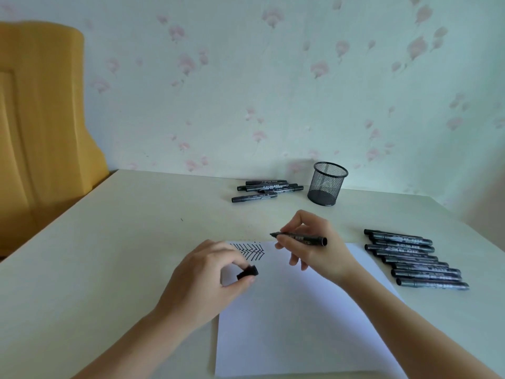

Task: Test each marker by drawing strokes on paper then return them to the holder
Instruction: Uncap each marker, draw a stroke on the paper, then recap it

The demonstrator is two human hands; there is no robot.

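Note:
My right hand (311,242) holds an uncapped black marker (300,237) level, its tip pointing left just above the top edge of the white paper (295,310). My left hand (207,277) pinches the marker's black cap (247,272) over the paper's left side. Black zigzag strokes (250,251) fill the paper's top left corner. A black mesh holder (326,187) stands at the back of the table, with nothing visible inside. Several capped markers (266,190) lie left of the holder. Another row of several markers (412,259) lies right of the paper.
The cream table (109,242) meets a flowered wall at the back. A yellow wooden chair back or panel (41,119) stands beyond the table's left edge.

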